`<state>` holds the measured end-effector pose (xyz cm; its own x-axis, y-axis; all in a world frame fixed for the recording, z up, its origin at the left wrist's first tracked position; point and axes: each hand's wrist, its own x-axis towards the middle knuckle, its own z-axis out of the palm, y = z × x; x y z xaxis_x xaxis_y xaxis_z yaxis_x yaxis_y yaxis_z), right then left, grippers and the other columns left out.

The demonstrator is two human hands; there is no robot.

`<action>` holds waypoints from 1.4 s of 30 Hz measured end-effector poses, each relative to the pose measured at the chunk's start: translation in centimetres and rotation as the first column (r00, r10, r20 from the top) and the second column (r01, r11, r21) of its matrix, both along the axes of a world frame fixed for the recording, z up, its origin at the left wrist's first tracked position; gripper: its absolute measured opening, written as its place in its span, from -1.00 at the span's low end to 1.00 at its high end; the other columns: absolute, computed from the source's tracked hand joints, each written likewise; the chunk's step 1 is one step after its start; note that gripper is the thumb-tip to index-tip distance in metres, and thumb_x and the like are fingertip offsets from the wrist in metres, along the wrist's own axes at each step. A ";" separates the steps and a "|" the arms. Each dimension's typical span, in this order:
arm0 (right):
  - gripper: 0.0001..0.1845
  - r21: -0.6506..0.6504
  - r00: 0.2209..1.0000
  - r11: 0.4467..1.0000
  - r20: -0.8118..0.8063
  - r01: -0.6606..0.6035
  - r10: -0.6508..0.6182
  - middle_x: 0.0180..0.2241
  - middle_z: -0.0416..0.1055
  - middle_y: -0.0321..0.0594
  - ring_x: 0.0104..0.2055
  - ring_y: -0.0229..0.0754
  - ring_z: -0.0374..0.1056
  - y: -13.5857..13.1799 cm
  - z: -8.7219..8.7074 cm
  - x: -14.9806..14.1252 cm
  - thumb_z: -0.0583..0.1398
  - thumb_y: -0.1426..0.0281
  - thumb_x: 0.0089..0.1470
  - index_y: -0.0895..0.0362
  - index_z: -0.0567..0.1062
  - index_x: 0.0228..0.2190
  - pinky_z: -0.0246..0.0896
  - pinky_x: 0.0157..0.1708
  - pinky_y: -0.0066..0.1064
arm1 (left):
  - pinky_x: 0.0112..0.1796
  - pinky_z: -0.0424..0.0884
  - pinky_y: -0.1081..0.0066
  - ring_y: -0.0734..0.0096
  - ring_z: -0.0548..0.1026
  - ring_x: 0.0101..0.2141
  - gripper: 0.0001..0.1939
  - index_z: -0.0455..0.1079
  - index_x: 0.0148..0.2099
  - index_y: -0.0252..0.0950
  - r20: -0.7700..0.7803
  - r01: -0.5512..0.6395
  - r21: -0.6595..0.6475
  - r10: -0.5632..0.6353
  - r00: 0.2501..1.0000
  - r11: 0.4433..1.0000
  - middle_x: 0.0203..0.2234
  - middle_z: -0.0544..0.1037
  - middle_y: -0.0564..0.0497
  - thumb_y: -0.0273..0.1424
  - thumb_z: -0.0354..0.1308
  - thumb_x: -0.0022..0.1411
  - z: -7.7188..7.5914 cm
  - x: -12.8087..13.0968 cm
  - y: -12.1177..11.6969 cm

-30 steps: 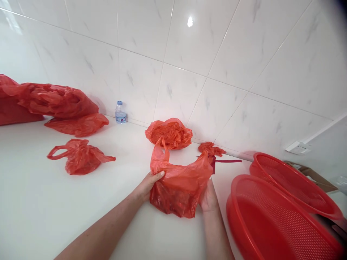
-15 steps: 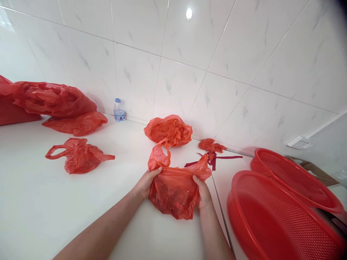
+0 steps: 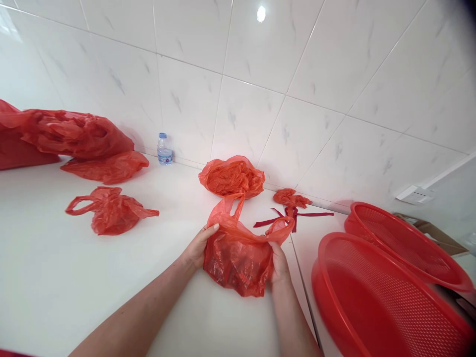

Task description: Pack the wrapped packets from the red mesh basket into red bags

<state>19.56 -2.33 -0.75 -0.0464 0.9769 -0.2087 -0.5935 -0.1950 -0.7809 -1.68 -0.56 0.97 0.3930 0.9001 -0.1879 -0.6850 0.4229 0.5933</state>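
Note:
Between my hands is a thin red plastic bag with loop handles at its top. Something dark shows through its film, too blurred to name. My left hand grips the bag's left side, thumb lying over the upper edge. On the right side my right hand holds it, with the thumb in front and the other fingers partly hidden behind the film. Just beyond, an open red bag stuffed with crumpled red plastic rests against the wall. Another red bag with handles lies to the left.
Two red mesh baskets stand at the right. Dark red ribbon strips lie by a crumpled red bag. A water bottle stands near the wall, right of a large red bag pile. A white socket strip is at right.
Both hands keep their hold on the bag. Its mouth has slackened and sagged in the middle, and the handles have shifted, the right one now curled into a loop by my right thumb.

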 end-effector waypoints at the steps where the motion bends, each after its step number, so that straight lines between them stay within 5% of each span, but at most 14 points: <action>1: -0.72 0.003 1.000 1.000 -0.017 -0.008 0.008 -0.27 0.54 -0.11 -0.13 0.07 0.43 0.0 0.0 0.0 0.22 0.16 -0.05 0.11 0.52 -0.39 0.26 -0.01 0.00 | -0.10 0.44 0.11 0.00 0.53 -0.15 -0.69 0.43 -0.14 -0.34 0.006 0.006 -0.002 -0.006 1.000 1.000 -0.27 0.60 -0.16 -0.27 0.25 0.09 0.0 0.0 0.0; 6: -0.74 0.034 0.982 0.997 -0.171 -0.074 0.078 -0.31 0.53 -0.16 -0.16 0.03 0.43 -0.2 0.4 0.0 0.19 0.15 -0.01 0.09 0.49 -0.43 0.25 0.00 -0.02 | -0.07 0.42 0.15 0.04 0.51 -0.12 -0.66 0.44 -0.12 -0.32 0.024 0.005 -0.033 -0.004 1.000 0.999 -0.22 0.59 -0.14 -0.18 0.19 0.14 -0.1 0.0 0.0; 10: -0.64 0.019 0.991 0.999 -0.128 -0.046 0.048 -0.20 0.52 -0.08 -0.05 0.12 0.38 -0.4 0.5 0.0 0.23 0.12 -0.05 0.11 0.50 -0.28 0.22 0.02 0.03 | -0.09 0.42 0.21 0.12 0.54 -0.19 -0.71 0.45 -0.18 -0.32 0.012 -0.029 -0.009 0.029 1.000 1.000 -0.26 0.59 -0.12 -0.21 0.20 0.14 -0.2 0.0 0.2; 19: -0.75 0.013 0.989 0.999 -0.146 -0.032 0.033 -0.37 0.51 -0.20 -0.26 -0.07 0.44 -0.2 -0.5 0.4 0.32 0.19 -0.11 0.10 0.48 -0.45 0.34 -0.14 -0.18 | -0.22 0.45 0.24 0.19 0.57 -0.34 -0.81 0.43 -0.23 -0.35 0.046 -0.021 0.078 0.017 0.999 0.997 -0.35 0.60 -0.11 -0.34 0.23 0.14 -0.7 -0.1 0.5; 26: -0.60 0.180 0.980 0.979 -0.150 -0.101 0.129 -0.21 0.45 -0.16 -0.11 -0.01 0.37 -0.3 -0.1 0.4 0.35 0.09 -0.19 0.08 0.48 -0.35 0.26 -0.03 -0.10 | -0.25 0.46 0.26 0.22 0.57 -0.36 -0.83 0.43 -0.24 -0.35 0.049 -0.041 0.091 0.037 0.998 0.995 -0.37 0.59 -0.10 -0.39 0.25 0.11 -0.8 -0.1 0.5; 32: -0.40 0.221 0.996 0.973 -0.045 -0.066 0.077 -0.35 0.42 -0.29 -0.29 -0.16 0.37 -0.3 0.2 0.4 0.40 0.27 -0.23 0.01 0.43 -0.09 0.33 -0.23 -0.29 | -0.25 0.47 0.28 0.24 0.56 -0.37 -0.80 0.43 -0.22 -0.35 0.051 -0.054 0.094 0.050 0.997 0.994 -0.37 0.59 -0.09 -0.38 0.27 0.09 -0.7 0.1 0.5; 36: -0.67 0.068 0.999 0.997 0.041 -0.025 0.022 -0.41 0.45 -0.27 -0.33 -0.15 0.39 -0.3 0.3 0.1 0.40 0.32 -0.22 0.11 0.51 -0.34 0.33 -0.24 -0.28 | -0.22 0.46 0.27 0.21 0.57 -0.33 -0.76 0.42 -0.17 -0.34 0.050 -0.056 0.086 0.052 0.997 0.995 -0.34 0.59 -0.10 -0.39 0.28 0.09 -0.6 0.1 0.5; 42: -0.89 0.095 0.963 0.994 -0.268 0.060 -0.033 -0.20 0.49 -0.27 -0.05 -0.11 0.37 -0.6 0.8 -0.4 0.31 0.32 -0.06 0.03 0.50 -0.41 0.22 0.02 -0.14 | -0.25 0.47 0.28 0.23 0.57 -0.37 -0.77 0.42 -0.21 -0.35 0.031 -0.071 0.059 0.069 0.997 0.996 -0.37 0.59 -0.11 -0.38 0.29 0.08 -0.6 0.3 0.4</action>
<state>19.20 -2.92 0.03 -0.0407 0.9946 -0.0952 -0.7888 -0.0905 -0.6080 -1.35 -0.11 0.42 0.3329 0.9350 -0.1219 -0.7291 0.3372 0.5956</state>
